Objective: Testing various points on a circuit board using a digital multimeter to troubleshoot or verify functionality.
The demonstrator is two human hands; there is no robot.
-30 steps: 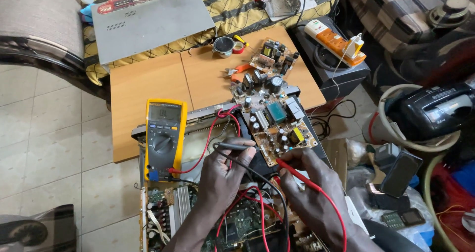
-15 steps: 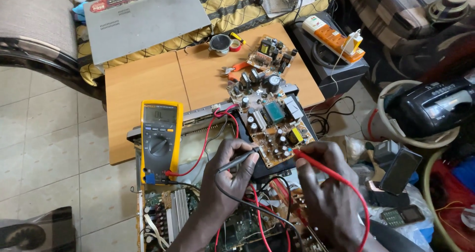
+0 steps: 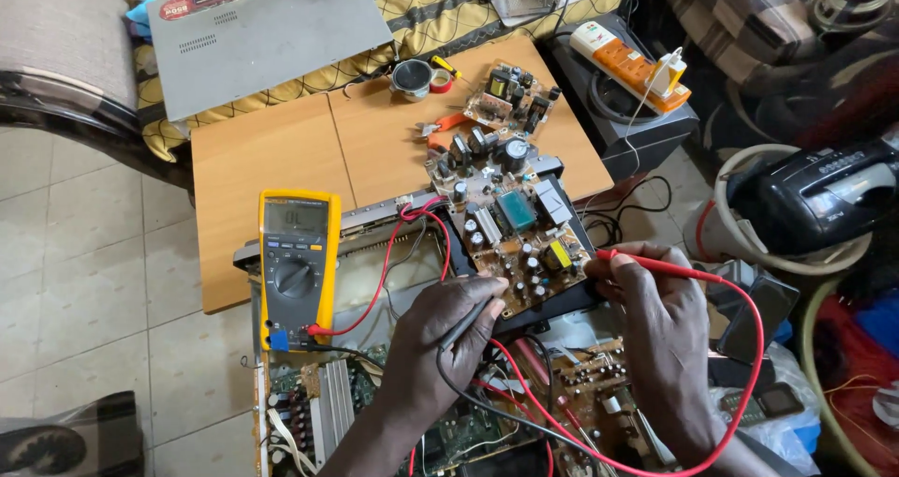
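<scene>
Left hand (image 3: 440,332) pinching black probe (image 3: 465,321), right hand (image 3: 655,318) pinching red probe (image 3: 655,264) — both at circuit board (image 3: 510,224)

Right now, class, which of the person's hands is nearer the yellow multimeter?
Left. The left hand lies just right of the yellow multimeter; the right hand is farther right, beyond the circuit board.

Your widest free room is the bare left half of the light wooden table top (image 3: 272,159), reachable from the left. The yellow handheld multimeter (image 3: 298,264) blocks its near edge, with red test leads (image 3: 379,285) looping across towards the tan populated circuit board (image 3: 506,220). Farther back, a small round metal tin (image 3: 412,76) and a smaller brown circuit board (image 3: 510,93) crowd the right half.
</scene>
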